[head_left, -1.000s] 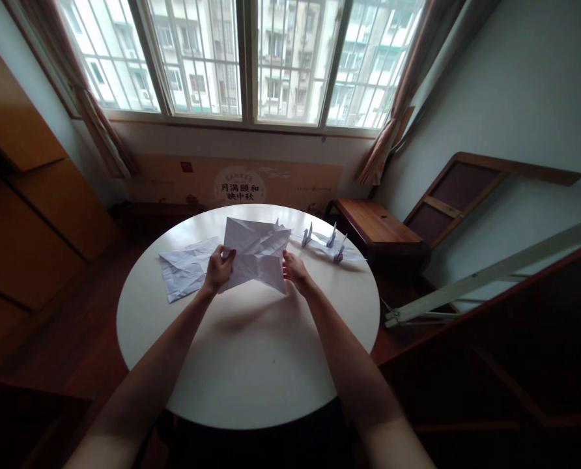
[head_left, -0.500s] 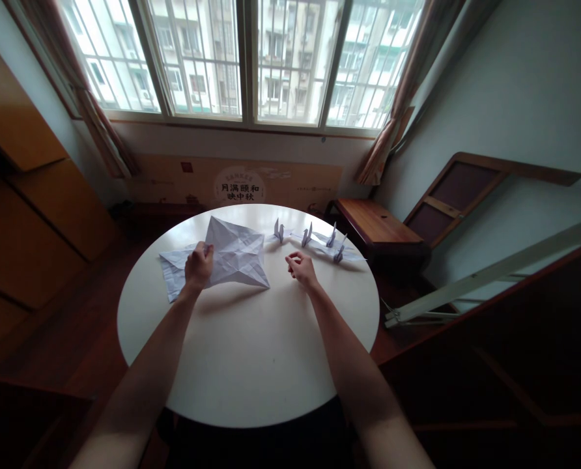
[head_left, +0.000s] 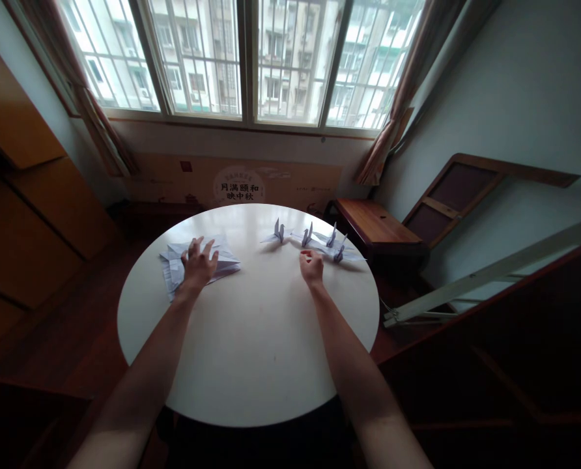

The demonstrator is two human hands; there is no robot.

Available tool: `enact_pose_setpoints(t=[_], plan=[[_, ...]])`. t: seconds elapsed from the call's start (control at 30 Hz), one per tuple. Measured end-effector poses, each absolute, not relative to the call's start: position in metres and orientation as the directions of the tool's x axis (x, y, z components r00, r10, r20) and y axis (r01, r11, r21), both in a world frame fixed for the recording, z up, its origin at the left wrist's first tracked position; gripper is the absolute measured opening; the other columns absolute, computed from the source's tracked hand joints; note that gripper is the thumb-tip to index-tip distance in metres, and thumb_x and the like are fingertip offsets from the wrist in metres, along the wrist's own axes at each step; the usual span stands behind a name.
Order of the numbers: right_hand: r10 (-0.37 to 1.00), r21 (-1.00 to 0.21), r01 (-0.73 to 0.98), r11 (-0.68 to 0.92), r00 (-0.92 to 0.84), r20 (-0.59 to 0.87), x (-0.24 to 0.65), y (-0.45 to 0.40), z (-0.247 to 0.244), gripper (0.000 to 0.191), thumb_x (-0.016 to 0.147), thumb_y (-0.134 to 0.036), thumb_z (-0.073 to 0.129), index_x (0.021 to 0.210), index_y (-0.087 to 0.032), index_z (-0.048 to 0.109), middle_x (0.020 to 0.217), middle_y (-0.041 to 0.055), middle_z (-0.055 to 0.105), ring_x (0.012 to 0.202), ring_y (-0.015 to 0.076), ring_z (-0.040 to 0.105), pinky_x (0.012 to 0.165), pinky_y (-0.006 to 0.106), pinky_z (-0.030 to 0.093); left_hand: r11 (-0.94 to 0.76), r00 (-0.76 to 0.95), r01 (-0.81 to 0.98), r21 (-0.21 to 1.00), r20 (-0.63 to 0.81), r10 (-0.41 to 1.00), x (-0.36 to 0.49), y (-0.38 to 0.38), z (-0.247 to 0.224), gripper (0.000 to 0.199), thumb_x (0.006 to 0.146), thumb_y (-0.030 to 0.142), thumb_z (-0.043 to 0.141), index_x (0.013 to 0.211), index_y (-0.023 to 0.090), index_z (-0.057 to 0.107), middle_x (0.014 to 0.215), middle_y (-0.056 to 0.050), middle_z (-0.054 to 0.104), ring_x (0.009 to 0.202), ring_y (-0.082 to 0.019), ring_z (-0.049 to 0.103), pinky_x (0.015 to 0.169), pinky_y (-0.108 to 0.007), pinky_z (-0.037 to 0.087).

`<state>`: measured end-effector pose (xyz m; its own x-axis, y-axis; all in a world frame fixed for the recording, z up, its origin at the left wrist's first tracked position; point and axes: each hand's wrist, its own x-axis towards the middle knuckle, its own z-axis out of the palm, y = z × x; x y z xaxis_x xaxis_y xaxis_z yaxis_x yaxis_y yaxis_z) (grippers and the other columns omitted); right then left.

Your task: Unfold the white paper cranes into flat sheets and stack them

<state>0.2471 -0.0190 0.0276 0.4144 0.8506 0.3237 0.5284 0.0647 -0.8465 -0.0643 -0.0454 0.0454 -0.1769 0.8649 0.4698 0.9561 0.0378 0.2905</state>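
My left hand (head_left: 200,264) rests with its fingers spread over creased white paper sheets (head_left: 228,254) at the left of the round table. Beneath them, another folded paper (head_left: 169,273) sticks out at the left. My right hand (head_left: 312,266) is curled into a loose fist above the table's right half, with nothing visible in it. Just beyond that hand stand several folded paper cranes (head_left: 279,231) in a loose group along the far right edge. Their wings are spread, and the nearest crane (head_left: 339,253) lies close to my knuckles.
The white round table (head_left: 241,352) fills the middle of the view. A low wooden stand (head_left: 381,221) is beyond its right edge, with a leaning wooden frame (head_left: 454,195) by the wall. Yellow-brown cabinets (head_left: 41,221) line the left, and a barred window (head_left: 246,58) is behind.
The creased sheet that my left hand held raised now lies flat on the other paper, and that hand has opened. My right hand has moved slightly right, nearer the cranes.
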Motion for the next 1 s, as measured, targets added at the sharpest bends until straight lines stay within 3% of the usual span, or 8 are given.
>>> enact_pose_setpoints(t=[0.13,0.27,0.37,0.5,0.7,0.83,0.9,1.0], plan=[[0.609,-0.827,0.557,-0.079,0.684,0.402,0.252,-0.023,0.036,0.026,0.077,-0.021,0.053,0.095,-0.019,0.072,0.123,0.0171,0.048,0.109,0.0303,0.05,0.098,0.05,0.039,0.127,-0.153,0.956,0.263,0.079,0.985,-0.062,-0.037,0.022,0.058,0.094,0.046,0.036,0.147,0.024,0.037,0.158,-0.012,0.026,0.145,-0.039,0.016,0.111,-0.066,0.012],[0.503,-0.836,0.518,-0.182,0.779,0.374,0.264,-0.023,0.037,0.037,0.076,-0.023,0.053,0.109,-0.024,0.07,0.143,0.0151,0.033,0.123,0.0373,0.039,0.099,0.058,0.033,0.173,-0.179,0.955,0.242,0.002,0.984,-0.063,-0.036,0.019,0.06,0.094,0.049,0.032,0.15,0.024,0.032,0.159,-0.012,0.021,0.146,-0.039,0.012,0.111,-0.067,0.006],[0.589,-0.826,0.522,-0.214,0.743,0.317,0.274,-0.018,0.031,0.047,0.075,-0.026,0.054,0.12,-0.023,0.065,0.15,0.0149,0.028,0.129,0.0407,0.031,0.101,0.06,0.03,0.158,-0.182,0.951,0.265,0.068,0.981,-0.062,-0.038,0.022,0.06,0.094,0.049,0.036,0.148,0.022,0.037,0.158,-0.013,0.024,0.146,-0.04,0.012,0.111,-0.067,0.008],[0.644,-0.825,0.526,-0.204,0.707,0.292,0.279,-0.015,0.027,0.06,0.075,-0.028,0.05,0.134,-0.016,0.051,0.15,0.0171,0.033,0.133,0.0394,0.027,0.104,0.061,0.028,0.084,-0.184,0.945,0.315,0.304,0.935,-0.056,-0.042,0.027,0.052,0.093,0.046,0.042,0.139,0.022,0.05,0.153,-0.015,0.034,0.144,-0.04,0.018,0.11,-0.067,0.013],[0.464,-0.827,0.546,-0.131,0.771,0.436,0.273,-0.026,0.047,0.067,0.075,-0.027,0.045,0.141,-0.021,0.039,0.146,0.0145,0.038,0.131,0.0372,0.033,0.104,0.062,0.026,-0.11,-0.148,0.897,0.428,0.525,0.838,-0.038,-0.049,0.043,0.031,0.09,0.034,0.051,0.113,0.021,0.067,0.13,-0.013,0.057,0.131,-0.034,0.041,0.11,-0.055,0.023],[0.382,-0.788,0.613,0.054,0.717,0.583,0.264,-0.035,0.062,0.058,0.077,-0.026,0.045,0.135,-0.021,0.046,0.142,0.0146,0.041,0.13,0.0351,0.037,0.105,0.059,0.028,-0.152,-0.212,0.747,0.647,0.45,0.868,-0.024,-0.046,0.046,0.023,0.085,0.03,0.054,0.098,0.02,0.071,0.111,-0.012,0.065,0.108,-0.031,0.058,0.096,-0.049,0.04],[0.462,-0.771,0.569,0.284,0.624,0.63,0.254,-0.036,0.063,0.052,0.08,-0.026,0.043,0.131,-0.019,0.051,0.138,0.0163,0.044,0.127,0.0316,0.043,0.101,0.053,0.038,-0.197,-0.146,0.572,0.797,0.335,0.931,-0.017,-0.046,0.045,0.025,0.082,0.031,0.057,0.098,0.017,0.069,0.101,-0.011,0.067,0.093,-0.026,0.064,0.086,-0.043,0.047],[0.7,-0.828,0.249,0.502,0.446,0.558,0.231,-0.036,0.058,0.044,0.083,-0.032,0.046,0.123,-0.018,0.058,0.13,0.0153,0.053,0.108,0.0252,0.057,0.088,0.042,0.05,-0.167,0.121,0.26,0.951,0.139,0.983,-0.005,-0.052,0.045,0.049,0.076,0.038,0.069,0.117,0.014,0.06,0.094,-0.011,0.07,0.082,-0.022,0.067,0.073,-0.035,0.051]])
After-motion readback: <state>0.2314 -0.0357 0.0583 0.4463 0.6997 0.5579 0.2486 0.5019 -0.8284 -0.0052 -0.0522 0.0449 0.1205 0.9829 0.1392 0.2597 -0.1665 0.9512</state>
